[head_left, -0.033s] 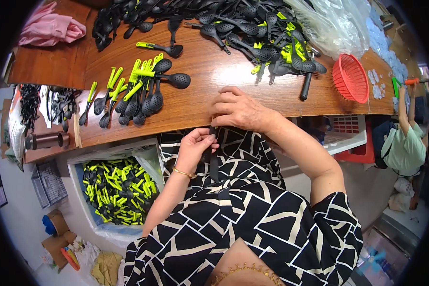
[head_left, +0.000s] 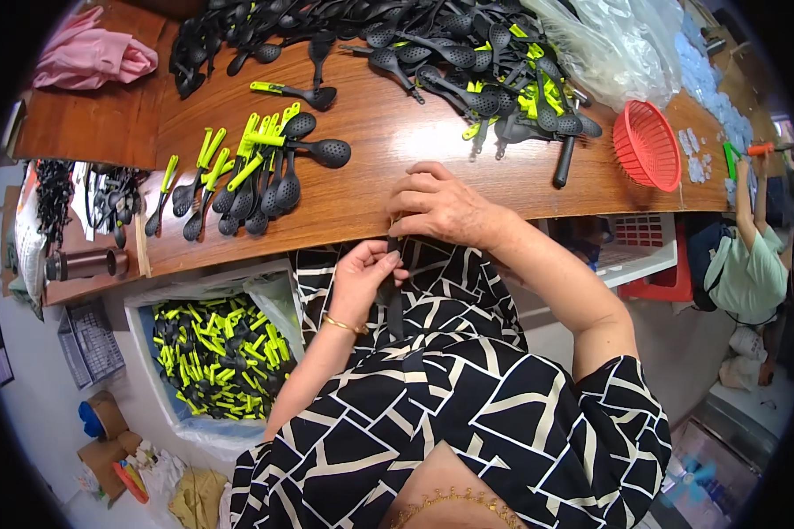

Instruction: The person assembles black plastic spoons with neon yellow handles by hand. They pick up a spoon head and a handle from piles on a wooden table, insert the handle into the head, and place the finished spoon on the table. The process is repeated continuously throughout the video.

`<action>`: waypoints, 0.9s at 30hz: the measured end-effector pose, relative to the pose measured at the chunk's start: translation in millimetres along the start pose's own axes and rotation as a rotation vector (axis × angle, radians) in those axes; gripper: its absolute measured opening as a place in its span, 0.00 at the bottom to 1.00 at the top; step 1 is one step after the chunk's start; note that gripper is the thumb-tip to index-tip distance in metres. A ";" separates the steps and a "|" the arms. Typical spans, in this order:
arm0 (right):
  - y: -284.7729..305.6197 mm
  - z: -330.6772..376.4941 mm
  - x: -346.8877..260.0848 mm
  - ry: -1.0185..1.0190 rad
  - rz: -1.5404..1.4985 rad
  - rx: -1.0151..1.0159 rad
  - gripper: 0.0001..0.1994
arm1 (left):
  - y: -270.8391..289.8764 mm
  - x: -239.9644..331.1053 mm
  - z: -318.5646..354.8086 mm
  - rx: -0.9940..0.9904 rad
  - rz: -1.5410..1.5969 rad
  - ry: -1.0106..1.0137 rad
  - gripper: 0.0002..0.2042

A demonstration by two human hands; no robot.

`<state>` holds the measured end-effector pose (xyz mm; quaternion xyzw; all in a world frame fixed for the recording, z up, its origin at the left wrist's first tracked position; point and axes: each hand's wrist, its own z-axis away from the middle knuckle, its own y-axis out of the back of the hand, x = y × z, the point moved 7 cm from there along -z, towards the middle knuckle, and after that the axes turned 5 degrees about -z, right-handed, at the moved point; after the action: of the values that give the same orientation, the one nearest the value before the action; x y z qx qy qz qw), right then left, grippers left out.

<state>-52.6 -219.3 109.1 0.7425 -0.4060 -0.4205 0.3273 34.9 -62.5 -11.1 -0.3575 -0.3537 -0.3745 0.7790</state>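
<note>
wooden tabletop (head_left: 370, 189), ladles heaped at its far edge, same as before.
left hand (head_left: 366, 273) pinches a black handle (head_left: 390, 295); right hand (head_left: 441, 207) curls loosely at the near edge, its grip unclear.

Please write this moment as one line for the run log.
left hand: holds black utensil handle | right hand: on table edge, at handle top | left: slotted spoons with green handles | below: bin of green-black parts
</note>
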 end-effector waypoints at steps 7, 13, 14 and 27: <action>-14.6 21.2 -11.9 -0.604 -0.069 0.315 0.15 | -20.4 -5.1 3.8 0.118 0.076 -0.123 0.09; -20.0 19.8 -18.6 -0.726 -0.007 0.269 0.33 | -22.5 -14.5 -3.7 0.131 0.116 -0.274 0.09; -21.0 20.2 -21.1 -0.715 0.025 0.267 0.33 | -22.5 -19.1 -5.2 0.130 0.112 -0.289 0.09; 13.3 26.8 -12.1 -0.491 -0.164 0.363 0.34 | -19.0 -0.4 12.1 -0.009 0.200 -0.080 0.19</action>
<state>-84.6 -218.6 112.9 0.6953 -0.4799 -0.5330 0.0467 15.4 -61.2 0.1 -0.4090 -0.3457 -0.2818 0.7961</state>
